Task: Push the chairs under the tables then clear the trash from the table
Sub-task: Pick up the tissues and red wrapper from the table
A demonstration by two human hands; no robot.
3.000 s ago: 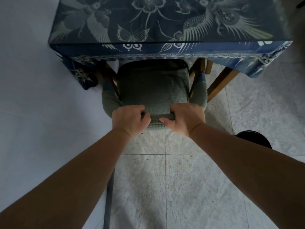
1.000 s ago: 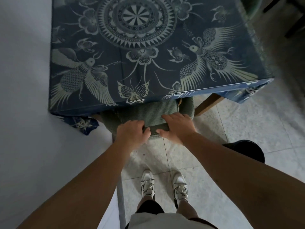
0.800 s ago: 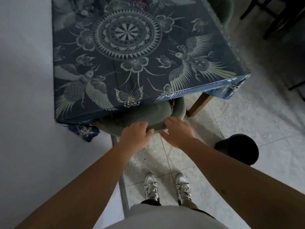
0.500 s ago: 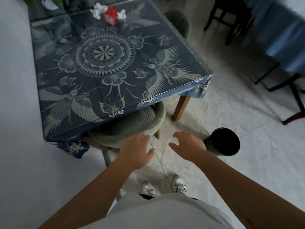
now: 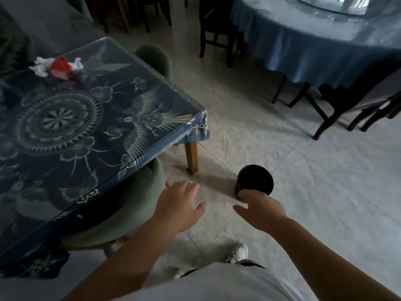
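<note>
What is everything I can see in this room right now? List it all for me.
square table: one, dark blue patterned cloth, left
trash: one pile, white and red, table's far side
green chair: one, tucked under the table's near edge
second green chair: one, at the table's far right side
bin: one, black, on the floor by the table leg
round table: one, light blue cloth, upper right
dark chairs: several, around the round table
shoe: one clear, white
left hand: open, empty
right hand: open, empty

Both bare forearms reach forward, left hand (image 5: pixel 178 203) and right hand (image 5: pixel 261 208) empty, fingers loosely spread.
</note>
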